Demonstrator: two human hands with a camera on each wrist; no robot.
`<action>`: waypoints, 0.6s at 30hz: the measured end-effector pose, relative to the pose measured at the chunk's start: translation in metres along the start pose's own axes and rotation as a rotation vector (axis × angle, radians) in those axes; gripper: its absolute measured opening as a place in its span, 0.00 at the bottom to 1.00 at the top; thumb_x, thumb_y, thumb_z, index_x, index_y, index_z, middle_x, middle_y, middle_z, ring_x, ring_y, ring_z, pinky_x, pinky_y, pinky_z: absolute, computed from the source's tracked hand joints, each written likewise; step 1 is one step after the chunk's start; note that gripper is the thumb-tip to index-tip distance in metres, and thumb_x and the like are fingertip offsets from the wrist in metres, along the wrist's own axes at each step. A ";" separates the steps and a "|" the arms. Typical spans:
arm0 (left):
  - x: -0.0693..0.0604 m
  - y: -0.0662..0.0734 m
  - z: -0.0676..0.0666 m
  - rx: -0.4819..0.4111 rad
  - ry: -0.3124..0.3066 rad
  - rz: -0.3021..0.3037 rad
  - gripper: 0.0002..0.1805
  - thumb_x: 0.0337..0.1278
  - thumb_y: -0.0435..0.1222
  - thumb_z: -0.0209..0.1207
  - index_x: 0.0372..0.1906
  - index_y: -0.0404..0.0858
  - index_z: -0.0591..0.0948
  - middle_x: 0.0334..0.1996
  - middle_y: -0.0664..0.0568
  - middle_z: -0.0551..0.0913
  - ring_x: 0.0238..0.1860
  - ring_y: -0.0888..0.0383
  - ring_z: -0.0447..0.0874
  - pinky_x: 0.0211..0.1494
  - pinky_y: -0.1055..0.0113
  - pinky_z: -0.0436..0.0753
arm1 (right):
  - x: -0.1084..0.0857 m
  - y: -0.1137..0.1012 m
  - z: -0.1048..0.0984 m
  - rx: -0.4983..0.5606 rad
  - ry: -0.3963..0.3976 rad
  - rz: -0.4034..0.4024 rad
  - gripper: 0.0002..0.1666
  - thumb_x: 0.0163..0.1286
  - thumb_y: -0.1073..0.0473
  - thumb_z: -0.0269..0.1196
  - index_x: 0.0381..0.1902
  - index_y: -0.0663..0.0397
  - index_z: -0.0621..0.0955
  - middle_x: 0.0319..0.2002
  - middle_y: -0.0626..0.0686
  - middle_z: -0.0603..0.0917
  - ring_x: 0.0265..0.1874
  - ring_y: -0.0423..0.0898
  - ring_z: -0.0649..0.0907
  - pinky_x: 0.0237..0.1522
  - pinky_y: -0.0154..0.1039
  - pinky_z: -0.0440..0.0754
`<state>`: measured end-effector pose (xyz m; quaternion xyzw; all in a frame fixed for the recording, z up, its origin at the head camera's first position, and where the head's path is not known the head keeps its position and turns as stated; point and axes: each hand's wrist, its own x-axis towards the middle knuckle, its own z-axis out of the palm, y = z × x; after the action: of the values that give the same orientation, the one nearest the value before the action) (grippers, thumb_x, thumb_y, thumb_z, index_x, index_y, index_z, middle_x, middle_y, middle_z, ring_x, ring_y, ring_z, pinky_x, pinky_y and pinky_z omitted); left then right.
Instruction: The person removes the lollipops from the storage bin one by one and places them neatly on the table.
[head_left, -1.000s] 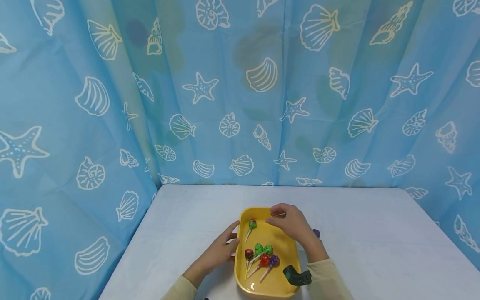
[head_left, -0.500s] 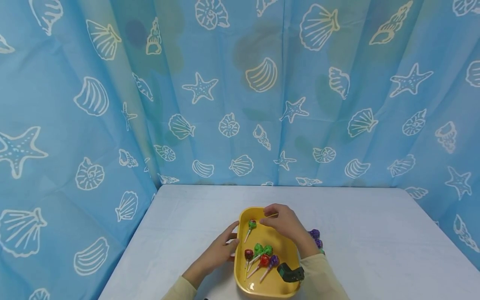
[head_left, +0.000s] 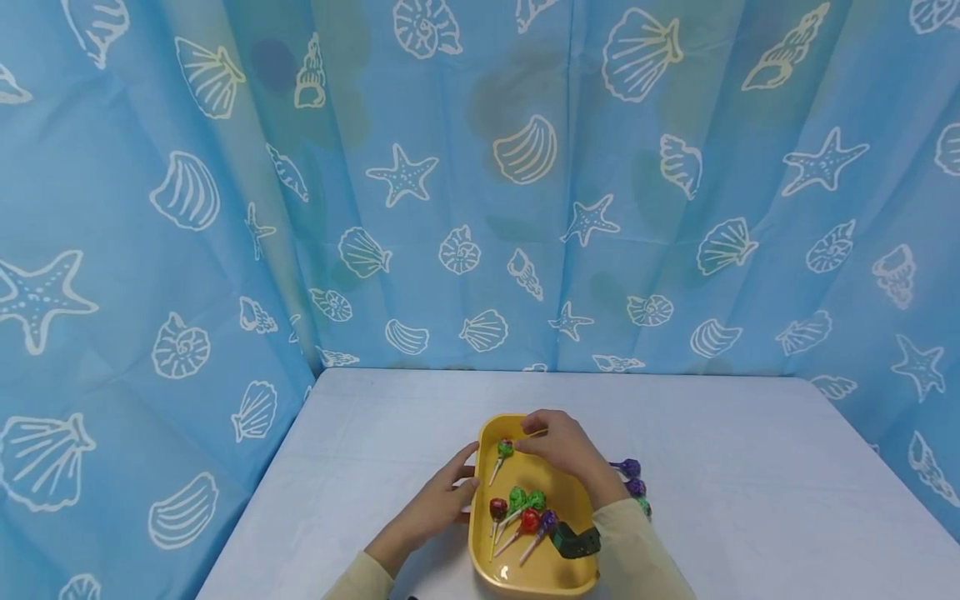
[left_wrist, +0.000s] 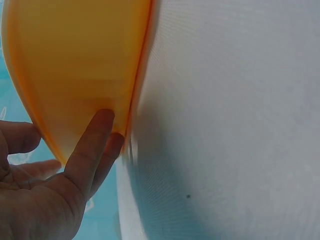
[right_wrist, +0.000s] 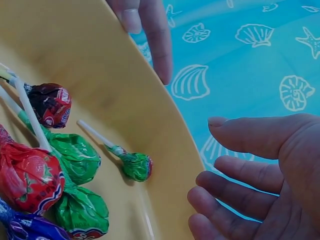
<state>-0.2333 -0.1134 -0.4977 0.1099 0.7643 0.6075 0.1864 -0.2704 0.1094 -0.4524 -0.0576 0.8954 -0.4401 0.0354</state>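
Above the far right part of a yellow tray (head_left: 551,479), the person's right hand (head_left: 564,447) hovers with thumb and fingers held apart, a clear gap between them and nothing in their hold. Its thumb tip comes near a lone green lollipop (head_left: 505,448) with a touch of red on its wrapper; the right wrist view shows the two apart. On the tray's other side, the left hand (head_left: 437,502) has its fingers spread and fairly straight, not wrapped round anything; the left wrist view shows two of them laid against the outer wall.

That lone lollipop lies toward the far left of the tray, its white stick pointing nearer the person. Farther down the tray is a close cluster: a dark red lollipop (head_left: 498,507), two green lollipops (head_left: 536,499), a bright red lollipop (head_left: 529,521) and a purple lollipop (head_left: 549,520), some of their sticks crossing. A black device (head_left: 576,542) at the right sleeve (head_left: 637,546) overlaps the tray's near right part.

Just outside the tray, past the right forearm, two purple lollipops (head_left: 634,487) and another green one (head_left: 645,506), partly hidden, lie on the white table (head_left: 750,467). Behind hangs a blue curtain (head_left: 465,200) printed with white shells and starfish.
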 end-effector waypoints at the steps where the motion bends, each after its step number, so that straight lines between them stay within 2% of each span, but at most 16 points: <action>1: 0.000 0.000 0.000 -0.001 0.000 -0.002 0.33 0.77 0.34 0.48 0.81 0.43 0.54 0.68 0.30 0.68 0.60 0.37 0.79 0.46 0.53 0.90 | 0.001 0.000 0.000 -0.001 -0.005 -0.002 0.22 0.65 0.59 0.71 0.54 0.64 0.83 0.49 0.58 0.85 0.47 0.55 0.84 0.52 0.52 0.87; 9: 0.002 -0.001 -0.001 0.011 0.006 -0.018 0.33 0.77 0.35 0.49 0.81 0.45 0.56 0.69 0.32 0.68 0.60 0.37 0.78 0.46 0.53 0.90 | 0.010 0.004 0.006 -0.023 -0.032 -0.011 0.21 0.66 0.58 0.71 0.53 0.64 0.83 0.49 0.58 0.85 0.47 0.55 0.84 0.52 0.51 0.87; 15: 0.003 -0.002 -0.001 0.020 0.010 -0.014 0.33 0.77 0.35 0.50 0.81 0.44 0.56 0.68 0.31 0.68 0.59 0.39 0.80 0.45 0.53 0.90 | 0.016 0.007 0.012 -0.090 -0.057 -0.064 0.16 0.67 0.68 0.65 0.52 0.63 0.84 0.49 0.58 0.86 0.49 0.57 0.85 0.54 0.52 0.85; 18: 0.003 -0.003 -0.001 0.022 0.014 -0.021 0.33 0.77 0.35 0.50 0.81 0.45 0.56 0.68 0.32 0.68 0.59 0.39 0.80 0.45 0.54 0.90 | 0.017 0.009 0.015 -0.094 -0.074 -0.057 0.16 0.68 0.70 0.62 0.53 0.62 0.84 0.50 0.58 0.85 0.50 0.58 0.84 0.55 0.53 0.85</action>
<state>-0.2358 -0.1138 -0.5010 0.0997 0.7732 0.5979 0.1861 -0.2857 0.1008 -0.4684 -0.1010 0.9112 -0.3959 0.0530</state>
